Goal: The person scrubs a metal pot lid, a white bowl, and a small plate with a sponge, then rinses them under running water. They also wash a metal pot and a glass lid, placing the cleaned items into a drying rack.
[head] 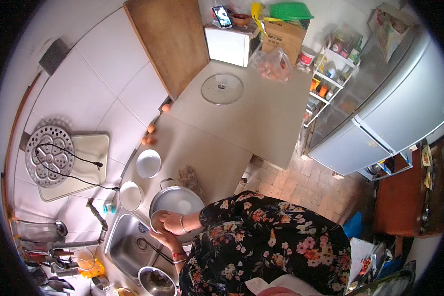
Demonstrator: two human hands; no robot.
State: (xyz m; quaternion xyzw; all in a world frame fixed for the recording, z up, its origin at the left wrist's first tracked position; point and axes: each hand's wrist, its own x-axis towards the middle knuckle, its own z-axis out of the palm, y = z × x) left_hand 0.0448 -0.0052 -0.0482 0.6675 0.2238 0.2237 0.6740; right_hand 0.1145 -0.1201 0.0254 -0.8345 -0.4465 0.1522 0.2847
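Over the left rim of a wide metal pot (198,197), both my hands are at a small round bowl (156,221). My left hand (167,239) grips the bowl from below, at its near side. My right hand (173,223) is on top, its fingers reaching into the bowl and partly hiding it. The pot stands on the counter with one loop handle visible; its inside looks pale, and I cannot tell what is in it. Beside the hands is a steel sink (124,242), with dark chopsticks (157,251) lying across it.
Two white bowls (148,164) stand beyond the pot, near a crumpled brownish bundle (190,179). Several eggs (151,128) line the wall. A glass lid (222,94) lies farther along the counter (222,137). A metal bowl (157,282) sits by the sink's near end.
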